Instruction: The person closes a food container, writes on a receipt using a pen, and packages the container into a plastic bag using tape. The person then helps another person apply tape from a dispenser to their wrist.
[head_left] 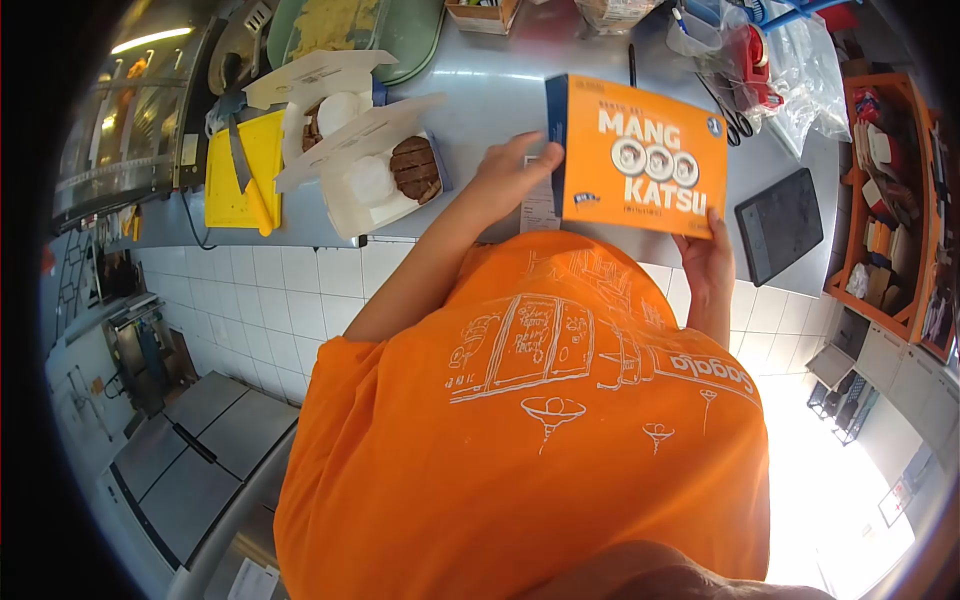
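Observation:
An orange carton (645, 150) printed "MANG KATSU", with a dark blue side, is held up above the counter's front edge. My right hand (708, 260) grips its lower right corner, thumb on the front and the other fingers mostly hidden behind. Beside the blue side is my left hand (510, 175), its fingers stretched and apart, the thumb at the carton's edge. A printed paper slip (540, 208) lies under the carton's left side. Left of my left arm, an open food box (345, 205) holds a brown grilled patty (415, 170) and a white wrapped round portion. Another open box (335, 110) with similar food stands behind it.
A knife (240, 160) lies on a yellow cutting board (222, 170) at the left. A dark tablet (780, 225) lies right of the carton, with scissors (738, 122), a red tape dispenser (755, 65) and plastic bags (810, 80) behind. An orange shelf (890, 210) stands at the far right.

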